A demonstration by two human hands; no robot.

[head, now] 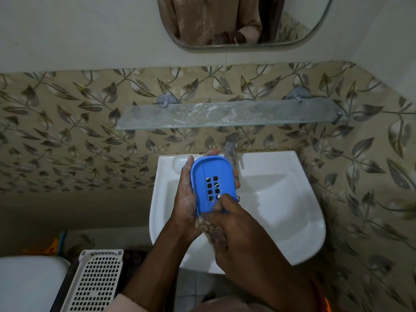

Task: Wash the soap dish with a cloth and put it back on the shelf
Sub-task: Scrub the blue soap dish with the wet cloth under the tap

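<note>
Head view shows the blue oval plastic soap dish with a grid of square drain holes (212, 184) held tilted over the white ceramic basin (270, 210), just in front of the chrome tap (230, 146). It looks light and stiff, a thin moulded shell, and I judge it slick: the skin around it carries pale soapy film. The raised rim along its long sides is the surest place to grip; the perforated middle offers little purchase.

The left hand (188, 199) cradles the dish from beneath and along its left edge, thumb up at the top corner and fingertips curling round the far side. The right hand (227, 224) is bunched on a small mottled brown cloth (208, 226), pressing it against the dish's near end, with fingertips on the holes.

Behind the basin and above the tap, the frosted glass shelf on metal pegs (225, 113) is streaked with white residue and runs across the leaf-patterned tiled wall (67, 131). Its front edge overhangs the tap, so a lift from the basin should, I think, come toward the person first, then up and over. Glass on hard plastic calls for a gentle set-down.

Left of the basin stand a white perforated plastic basket (94, 282) and a white rounded lid (29, 282). Above the shelf hangs a rounded mirror (304, 23).
</note>
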